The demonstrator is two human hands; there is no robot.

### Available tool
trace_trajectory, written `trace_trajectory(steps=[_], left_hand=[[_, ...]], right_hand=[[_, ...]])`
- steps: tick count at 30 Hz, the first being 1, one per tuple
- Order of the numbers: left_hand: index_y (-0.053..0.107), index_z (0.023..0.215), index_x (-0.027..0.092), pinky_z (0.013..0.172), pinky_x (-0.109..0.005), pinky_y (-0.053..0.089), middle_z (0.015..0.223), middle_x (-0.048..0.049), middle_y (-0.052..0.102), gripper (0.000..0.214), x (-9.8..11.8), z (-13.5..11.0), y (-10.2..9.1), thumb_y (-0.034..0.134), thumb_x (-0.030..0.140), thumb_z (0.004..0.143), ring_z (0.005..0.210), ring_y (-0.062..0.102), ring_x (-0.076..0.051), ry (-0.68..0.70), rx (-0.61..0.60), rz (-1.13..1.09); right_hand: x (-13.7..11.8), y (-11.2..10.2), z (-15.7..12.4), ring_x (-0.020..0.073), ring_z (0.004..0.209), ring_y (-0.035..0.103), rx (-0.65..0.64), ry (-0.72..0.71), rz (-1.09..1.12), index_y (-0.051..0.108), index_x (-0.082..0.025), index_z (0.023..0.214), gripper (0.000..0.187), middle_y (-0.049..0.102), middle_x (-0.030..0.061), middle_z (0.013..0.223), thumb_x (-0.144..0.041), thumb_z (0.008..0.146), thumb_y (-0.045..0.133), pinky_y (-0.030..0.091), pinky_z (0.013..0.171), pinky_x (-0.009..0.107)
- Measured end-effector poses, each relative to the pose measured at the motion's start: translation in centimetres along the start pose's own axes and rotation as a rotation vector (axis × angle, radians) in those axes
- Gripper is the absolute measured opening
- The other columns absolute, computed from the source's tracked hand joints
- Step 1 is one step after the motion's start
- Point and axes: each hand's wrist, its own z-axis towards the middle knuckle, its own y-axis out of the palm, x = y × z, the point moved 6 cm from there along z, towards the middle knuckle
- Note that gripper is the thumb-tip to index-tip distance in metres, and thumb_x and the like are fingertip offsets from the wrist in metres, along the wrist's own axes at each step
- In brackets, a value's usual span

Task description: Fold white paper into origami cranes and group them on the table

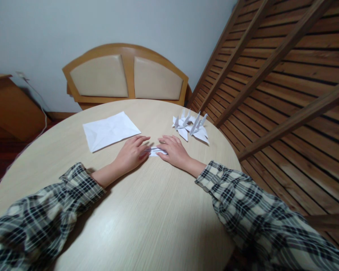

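A small folded white paper [155, 153] lies flat on the round table, between my two hands. My left hand [132, 151] holds its left end, fingers curved over the far side and thumb on the near side. At the other end, my right hand [173, 151] rests over the paper, with its thumb at the near edge and fingers at the far edge. Much of the paper is covered by the hands, so its exact shape cannot be made out. Beyond my right hand stand several white origami cranes [198, 130], grouped closely together.
Left of centre on the round table [135, 218] lies a stack of creased white paper sheets [110, 130]. A wooden headboard with padded panels [158, 77] stands behind the table. Slatted wood [285, 105] borders the right side, and a wooden cabinet [11, 109] stands far left.
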Motion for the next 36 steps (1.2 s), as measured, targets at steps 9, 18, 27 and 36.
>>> trace_trajectory(steps=[9,18,27,36], left_hand=[[0.074,0.108,0.017,0.103,-0.056,0.046,0.130,-0.0148,0.067,0.024,0.3,0.1,0.0,0.055,0.021,0.095,0.124,0.057,-0.033,0.027,-0.020,-0.005],[0.075,0.107,0.019,0.097,-0.051,0.048,0.111,-0.0116,0.076,0.027,0.5,0.2,0.2,0.050,0.022,0.097,0.113,0.063,-0.032,0.047,-0.080,-0.030],[0.073,0.099,0.017,0.085,-0.045,0.046,0.099,-0.0111,0.076,0.023,2.0,0.5,-0.1,0.050,0.020,0.096,0.096,0.064,-0.030,0.040,-0.179,0.187],[0.071,0.093,0.015,0.079,-0.044,0.045,0.091,-0.0111,0.075,0.019,2.9,0.6,-0.4,0.052,0.017,0.095,0.088,0.065,-0.030,0.028,-0.206,0.344]], right_hand=[[-0.3,-0.1,0.0,0.0280,0.137,0.045,-0.015,-0.030,-0.038,0.072,-0.022,0.116,0.026,0.064,0.0074,0.135,-0.034,0.096,0.059,0.024,0.117,0.053],[-0.5,0.2,0.0,0.0272,0.138,0.047,-0.049,-0.045,-0.073,0.071,-0.023,0.117,0.025,0.067,0.0061,0.132,-0.031,0.098,0.055,0.020,0.119,0.056],[-1.4,-0.3,-0.4,0.0313,0.138,0.045,-0.009,-0.023,-0.237,0.073,-0.019,0.110,0.026,0.071,0.0112,0.122,-0.031,0.099,0.054,0.015,0.119,0.059],[-1.5,-0.7,-0.5,0.0324,0.137,0.046,-0.030,0.028,-0.300,0.073,-0.015,0.110,0.030,0.072,0.0133,0.119,-0.035,0.100,0.052,0.017,0.117,0.059]])
